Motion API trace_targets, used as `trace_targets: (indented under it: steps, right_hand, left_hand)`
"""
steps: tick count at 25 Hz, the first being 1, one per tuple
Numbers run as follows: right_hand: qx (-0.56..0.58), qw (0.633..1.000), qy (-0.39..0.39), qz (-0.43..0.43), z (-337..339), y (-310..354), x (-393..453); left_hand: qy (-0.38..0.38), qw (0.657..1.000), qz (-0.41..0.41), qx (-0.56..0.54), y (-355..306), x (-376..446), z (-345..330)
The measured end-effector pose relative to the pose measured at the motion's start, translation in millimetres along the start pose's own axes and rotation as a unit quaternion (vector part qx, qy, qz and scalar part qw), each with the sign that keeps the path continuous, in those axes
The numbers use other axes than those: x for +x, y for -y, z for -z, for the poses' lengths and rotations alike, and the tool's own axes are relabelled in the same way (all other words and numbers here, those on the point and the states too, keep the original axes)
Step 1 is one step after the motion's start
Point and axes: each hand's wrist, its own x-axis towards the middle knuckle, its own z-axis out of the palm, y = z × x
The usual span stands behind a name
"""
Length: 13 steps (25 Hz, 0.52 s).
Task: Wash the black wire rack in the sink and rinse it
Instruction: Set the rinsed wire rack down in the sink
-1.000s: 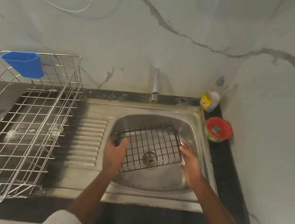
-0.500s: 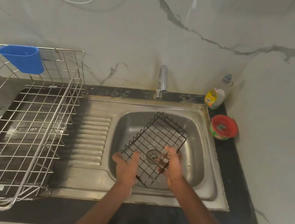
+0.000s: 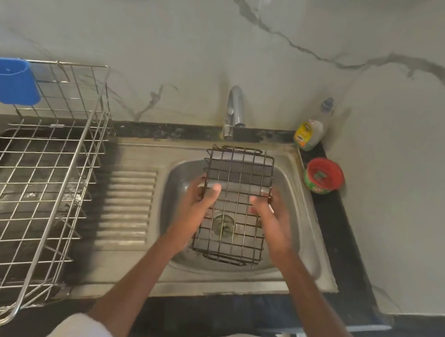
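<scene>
Two hands carry the black wire rack (image 3: 235,201) above the basin of the steel sink (image 3: 307,208), with its long axis pointing away from the person and its far end just below the tap (image 3: 234,113).

Risks from this position:

1. Slippage. The hold sits on the two long edges only. If the wire is wet or soapy, which cannot be confirmed here, the rack may slide out and drop onto the drain (image 3: 224,224) directly beneath it.
2. Collision. The far end lies close to the tap spout. Raising or tilting the rack further away from the hands could strike the spout.
3. Splashing. No water stream is visible. Opening the tap over the grid may throw spray toward the dish soap bottle (image 3: 309,132) and the red tub (image 3: 324,176), both beyond and outboard of the right hand.
4. Snagging. The end hooks of the rack could catch on the basin rim during turning.

Hand state:

- Left hand (image 3: 199,202): grips the left edge, thumb (image 3: 212,192) laid over the top of the grid, fingers curled underneath.
- Right hand (image 3: 272,215): grips the right edge in the same manner, thumb on top.

The steel dish drainer (image 3: 29,170), with its blue holder (image 3: 5,79), stands well outboard of the left hand.
</scene>
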Motion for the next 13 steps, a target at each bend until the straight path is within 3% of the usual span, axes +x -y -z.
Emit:
trace_targets:
  steps: [2,5,8,13]
  right_hand:
    - [-0.026,0.999,-0.01,0.016,0,-11,-3]
    - [-0.038,0.996,0.015,-0.074,3,-20,2]
    - [-0.025,0.999,0.017,-0.015,10,-17,10]
    - [-0.016,0.988,0.082,-0.127,11,-14,7]
  left_hand:
    - [-0.051,0.998,-0.021,0.016,14,-5,-10]
    - [-0.048,0.998,0.018,0.036,24,-7,-23]
    - [-0.078,0.995,-0.04,0.046,14,-12,-30]
    - [-0.023,0.993,0.076,0.092,3,-17,-23]
